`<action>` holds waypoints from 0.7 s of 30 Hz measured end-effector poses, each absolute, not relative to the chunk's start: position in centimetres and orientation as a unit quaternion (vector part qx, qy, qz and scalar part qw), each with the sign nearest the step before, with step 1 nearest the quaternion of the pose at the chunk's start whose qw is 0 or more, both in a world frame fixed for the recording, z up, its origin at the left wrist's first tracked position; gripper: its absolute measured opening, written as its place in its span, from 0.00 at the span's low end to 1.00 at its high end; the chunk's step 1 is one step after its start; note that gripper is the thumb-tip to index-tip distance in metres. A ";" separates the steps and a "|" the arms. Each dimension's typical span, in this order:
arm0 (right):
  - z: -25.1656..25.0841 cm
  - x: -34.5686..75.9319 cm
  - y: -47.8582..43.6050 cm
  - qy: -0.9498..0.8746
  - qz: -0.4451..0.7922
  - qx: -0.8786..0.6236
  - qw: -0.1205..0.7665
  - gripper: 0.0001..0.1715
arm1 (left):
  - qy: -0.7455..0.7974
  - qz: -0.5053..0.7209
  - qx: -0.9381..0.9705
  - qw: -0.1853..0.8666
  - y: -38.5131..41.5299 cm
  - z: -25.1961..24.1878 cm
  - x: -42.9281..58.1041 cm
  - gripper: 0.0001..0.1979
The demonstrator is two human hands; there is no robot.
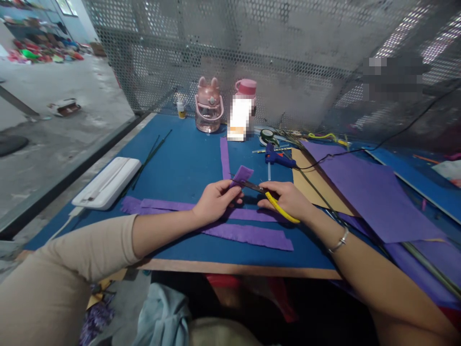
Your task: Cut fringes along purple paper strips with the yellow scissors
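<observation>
My left hand (219, 202) pinches a folded piece of purple paper (243, 175) above the middle of the table. The dark blades of yellow-handled scissors (281, 207) lie across that piece, close to my left fingertips. My right hand (286, 197) is closed round the scissors' handles. One purple strip (224, 156) runs back from the held piece. Below my hands, a long purple strip (252, 236) lies near the front edge, and more strips (165, 205) pass under my left forearm.
On the blue table (180, 166) stand a pink bottle (209, 108), a small white bottle (180, 108) and a pink-lidded bottle (247, 86). A white device (108, 183) lies left. Right are a blue glue gun (279, 157), green tape (267, 136) and purple sheets (382, 197).
</observation>
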State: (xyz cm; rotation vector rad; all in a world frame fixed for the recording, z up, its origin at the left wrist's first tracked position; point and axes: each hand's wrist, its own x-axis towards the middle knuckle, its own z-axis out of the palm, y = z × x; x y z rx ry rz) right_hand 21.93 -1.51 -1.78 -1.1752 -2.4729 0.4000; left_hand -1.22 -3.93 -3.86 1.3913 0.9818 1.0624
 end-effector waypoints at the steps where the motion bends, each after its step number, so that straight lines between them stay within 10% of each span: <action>1: -1.7 22.0 -1.5 -0.877 0.142 -0.420 0.185 0.23 | 0.413 0.443 0.581 0.544 -4.0 -3.8 -1.2 0.17; 21: -1.0 22.4 -1.5 -0.877 0.247 -0.386 0.140 0.41 | 0.412 0.459 0.519 0.592 -3.9 -3.6 -1.2 0.19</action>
